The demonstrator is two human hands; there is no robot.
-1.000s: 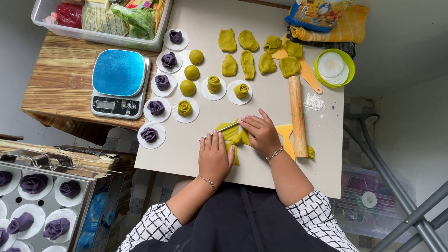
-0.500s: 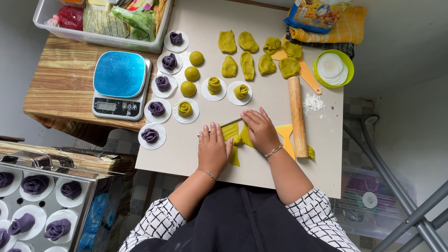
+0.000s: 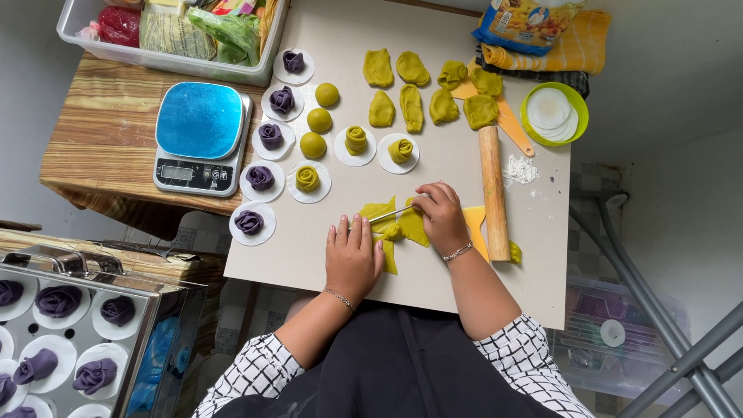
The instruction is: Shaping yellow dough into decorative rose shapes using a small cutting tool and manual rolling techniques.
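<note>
Centrally, a flattened green dough piece [image 3: 398,226] lies on the pale board [image 3: 433,279], near its front edge. Behind the board, a clear tub [image 3: 166,58] holds bagged ingredients; a green bowl [image 3: 576,116] holds white paper discs; a steel steamer tray [image 3: 116,344] holds purple dough roses. Since a second ago the left hand [image 3: 352,259] has slid nearer the dough. It lies flat, fingers spread, pressing it. The right hand [image 3: 441,217] grips a thin knife [image 3: 391,214] across the dough.
</note>
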